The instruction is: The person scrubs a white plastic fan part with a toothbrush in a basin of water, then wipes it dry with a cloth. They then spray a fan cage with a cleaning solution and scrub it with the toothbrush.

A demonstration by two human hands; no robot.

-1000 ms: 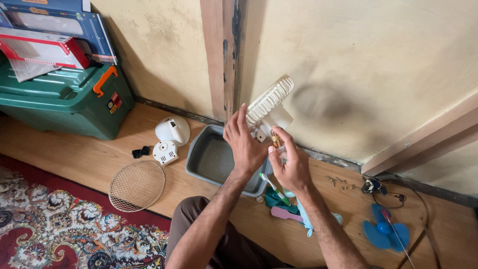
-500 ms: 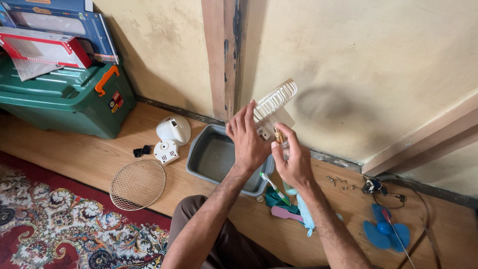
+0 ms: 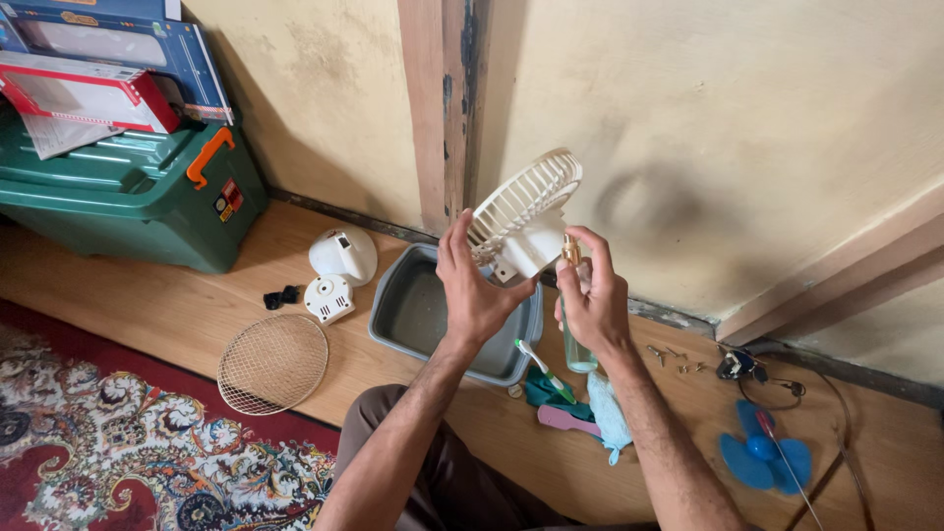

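The left hand grips a cream plastic fan guard from behind, fingers spread across its ribbed, slatted dome so the piece stays raised and tilted above the grey plastic basin, probably so that any drips fall into it. The right hand is wrapped around a slim clear spray bottle with a brass-coloured nozzle, index finger on top, the nozzle aimed at the guard's hub from just beside it. Below the hands, on the wooden floor, lie a toothbrush, a green cloth and a pale blue cloth, all within easy reach. To the left sit a round wire mesh grille and the white rounded fan housing parts; to the right, small loose screws and a blue three-bladed propeller. A green storage box with an orange latch stands far left against the yellowed wall.
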